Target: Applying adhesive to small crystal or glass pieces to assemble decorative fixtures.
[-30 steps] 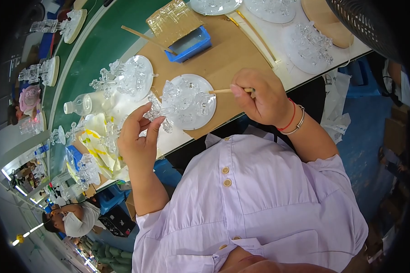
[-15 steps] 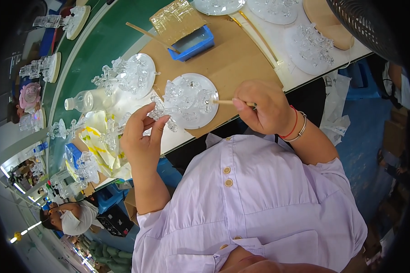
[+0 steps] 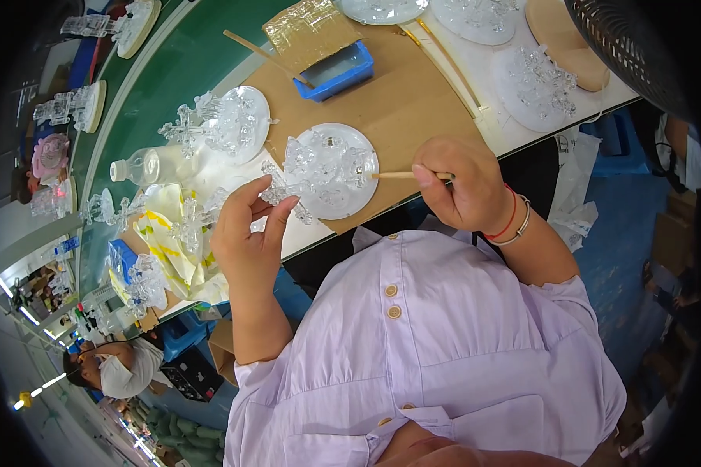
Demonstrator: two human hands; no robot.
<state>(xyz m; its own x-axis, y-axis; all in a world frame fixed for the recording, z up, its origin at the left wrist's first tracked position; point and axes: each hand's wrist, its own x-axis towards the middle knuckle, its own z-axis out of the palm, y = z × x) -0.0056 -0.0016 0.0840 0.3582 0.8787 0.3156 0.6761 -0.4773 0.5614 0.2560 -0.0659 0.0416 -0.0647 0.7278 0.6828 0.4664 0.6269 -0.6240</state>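
Observation:
My left hand [image 3: 249, 233] pinches a clear glass cross [image 3: 282, 187] by its lower end, beside a round white plate [image 3: 331, 173] that carries a clear glass ornament. A thin wooden stick [image 3: 393, 176] is held in my right hand [image 3: 459, 187], its tip touching the ornament on the plate. The plate rests on a brown cardboard sheet [image 3: 397, 101] at the table's near edge. There are red and metal bracelets on my right wrist.
A blue tray [image 3: 336, 71] with a gold-brown pad lies behind the plate. A second plate with glass crosses [image 3: 230, 123], a plastic bottle [image 3: 144, 165] and yellow-white wrappers [image 3: 163, 241] sit to the left. More ornament plates [image 3: 533, 86] stand at the right. Another person [image 3: 117, 370] sits lower left.
My right hand has drawn slightly back to the right with the stick. My left hand still holds the glass cross by the plate.

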